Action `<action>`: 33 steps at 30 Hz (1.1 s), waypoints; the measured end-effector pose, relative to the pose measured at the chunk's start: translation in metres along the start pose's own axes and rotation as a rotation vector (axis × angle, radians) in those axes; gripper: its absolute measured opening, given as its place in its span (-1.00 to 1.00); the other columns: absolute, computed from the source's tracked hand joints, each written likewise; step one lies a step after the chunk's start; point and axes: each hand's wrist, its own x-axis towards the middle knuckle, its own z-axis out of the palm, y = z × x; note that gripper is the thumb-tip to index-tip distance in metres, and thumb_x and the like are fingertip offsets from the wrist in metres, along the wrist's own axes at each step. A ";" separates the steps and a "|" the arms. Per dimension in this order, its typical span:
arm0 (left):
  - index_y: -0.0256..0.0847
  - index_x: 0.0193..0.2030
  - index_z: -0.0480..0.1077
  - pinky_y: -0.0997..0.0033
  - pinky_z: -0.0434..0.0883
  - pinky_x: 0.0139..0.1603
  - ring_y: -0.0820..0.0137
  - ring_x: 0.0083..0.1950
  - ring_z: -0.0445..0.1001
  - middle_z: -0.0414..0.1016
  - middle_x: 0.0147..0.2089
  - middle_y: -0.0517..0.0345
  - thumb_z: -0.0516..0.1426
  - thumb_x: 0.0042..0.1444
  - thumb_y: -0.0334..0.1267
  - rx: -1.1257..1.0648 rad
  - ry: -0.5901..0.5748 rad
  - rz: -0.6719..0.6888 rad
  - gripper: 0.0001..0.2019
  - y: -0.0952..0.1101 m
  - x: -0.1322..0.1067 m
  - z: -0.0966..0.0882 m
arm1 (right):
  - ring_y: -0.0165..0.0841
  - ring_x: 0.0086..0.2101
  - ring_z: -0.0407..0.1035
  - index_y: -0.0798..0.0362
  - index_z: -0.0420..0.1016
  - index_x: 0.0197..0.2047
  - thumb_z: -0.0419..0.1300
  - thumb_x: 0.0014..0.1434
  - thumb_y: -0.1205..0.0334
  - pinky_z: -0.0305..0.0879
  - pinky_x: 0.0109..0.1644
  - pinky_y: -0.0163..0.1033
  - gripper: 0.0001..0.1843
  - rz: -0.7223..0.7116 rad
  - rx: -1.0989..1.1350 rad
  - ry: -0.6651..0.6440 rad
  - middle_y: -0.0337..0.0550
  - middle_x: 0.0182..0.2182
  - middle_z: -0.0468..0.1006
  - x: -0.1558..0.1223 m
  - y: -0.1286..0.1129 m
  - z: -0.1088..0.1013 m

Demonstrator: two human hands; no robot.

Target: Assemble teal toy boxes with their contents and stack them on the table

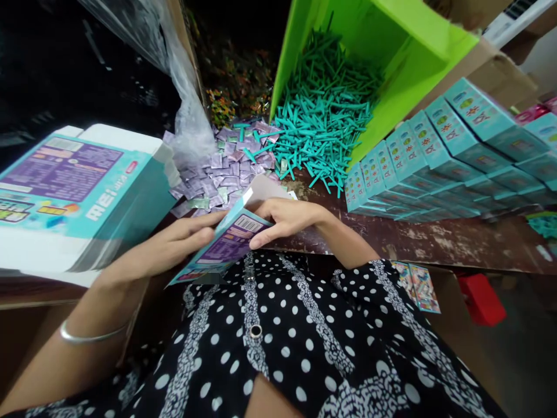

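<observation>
Both my hands hold one small teal and purple carton (230, 238) close to my body, above my polka-dot clothing. My left hand (174, 247) grips its left edge with fingers pressed along the printed face. My right hand (285, 219) pinches its upper right side near the barcode, beside the white open flap. Just beyond the carton lies a heap of small purple sachets (230, 168) on the worn table (435, 238). Teal sticks (324, 122) spill out of a tilted green bin (404, 52) behind them.
A stack of flat teal cartons (73, 197) rests at the left. Rows of filled teal boxes (452, 151) line the right side of the table. Clear plastic wrap (187, 116) hangs at the back. A red object (481, 299) and printed cards (418, 284) lie below the table edge.
</observation>
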 end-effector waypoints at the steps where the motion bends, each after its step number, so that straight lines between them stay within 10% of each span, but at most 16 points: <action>1: -0.06 -0.03 0.79 -0.02 0.76 0.03 -0.11 0.05 0.76 0.80 -0.04 -0.08 0.47 0.18 0.28 0.002 -0.105 -0.023 -0.53 0.000 0.000 -0.004 | -0.35 -0.23 0.59 0.08 0.82 -0.14 0.51 0.36 -0.22 0.51 -0.03 -0.24 -0.53 0.000 -0.005 0.006 -0.17 -0.20 0.81 0.001 0.001 0.001; 4: -0.14 -0.09 0.77 0.14 0.73 -0.13 0.04 -0.11 0.74 0.81 -0.13 -0.04 0.52 0.09 0.20 -0.033 -0.080 -0.058 -0.53 -0.006 0.001 -0.009 | -0.30 -0.20 0.61 0.06 0.79 -0.14 0.53 0.32 -0.24 0.54 -0.04 -0.21 -0.52 -0.021 0.007 0.105 -0.17 -0.20 0.79 0.006 0.000 0.009; 10: -0.21 -0.19 0.61 0.36 0.61 -0.15 0.38 -0.24 0.59 0.73 -0.20 0.17 0.60 0.06 -0.05 -0.130 0.739 0.107 -0.61 -0.031 0.013 0.009 | -0.08 0.34 0.52 -0.13 0.55 0.48 0.15 0.59 -0.30 0.58 0.37 0.11 -0.37 -0.125 -0.065 1.084 0.03 0.26 0.65 0.010 0.015 0.022; 13: -0.17 -0.06 0.53 0.27 0.65 0.03 0.33 -0.14 0.65 0.72 -0.11 0.15 0.60 0.08 -0.03 -0.286 0.811 0.124 -0.53 -0.042 0.024 0.023 | -0.04 0.44 0.44 -0.13 0.30 0.65 0.11 0.52 -0.48 0.53 0.48 0.14 -0.11 -0.118 -0.096 1.055 0.08 0.42 0.56 0.015 0.041 0.026; 18: -0.08 0.47 0.43 0.09 0.51 0.48 0.00 0.49 0.54 0.45 0.60 -0.07 0.51 0.18 0.14 -0.153 0.573 0.186 -0.19 -0.064 0.039 0.024 | -0.07 0.53 0.32 -0.05 0.37 0.58 -0.05 0.50 -0.59 0.27 0.67 0.07 -0.05 0.012 -0.038 0.994 0.10 0.48 0.52 0.030 0.082 0.040; 20: -0.12 0.38 0.55 0.10 0.48 0.51 -0.01 0.47 0.53 0.58 0.48 -0.06 0.42 0.26 0.23 -0.047 0.534 0.171 -0.32 -0.075 0.044 0.018 | -0.09 0.53 0.31 -0.05 0.45 0.48 0.02 0.46 -0.60 0.22 0.68 0.02 -0.09 0.007 0.012 1.028 0.09 0.45 0.54 0.036 0.094 0.045; 25: -0.14 -0.32 0.58 0.24 0.51 -0.30 0.21 -0.33 0.52 0.57 -0.37 0.08 0.22 0.30 0.47 -0.090 0.519 0.009 -0.36 -0.105 0.055 0.014 | -0.21 -0.07 0.45 -0.08 0.44 -0.19 0.03 0.39 -0.66 0.48 0.20 -0.10 -0.24 0.121 0.104 1.042 -0.11 -0.15 0.58 0.050 0.123 0.048; 33: -0.04 -0.23 0.31 0.30 0.53 -0.09 0.32 -0.22 0.57 0.52 -0.29 0.24 0.47 0.04 0.27 -0.155 0.805 0.126 -0.44 -0.113 0.055 0.028 | -0.31 -0.16 0.35 -0.11 0.28 -0.14 0.37 0.12 -0.58 0.39 0.02 -0.19 -0.26 0.035 0.269 1.238 -0.27 -0.23 0.41 0.066 0.126 0.051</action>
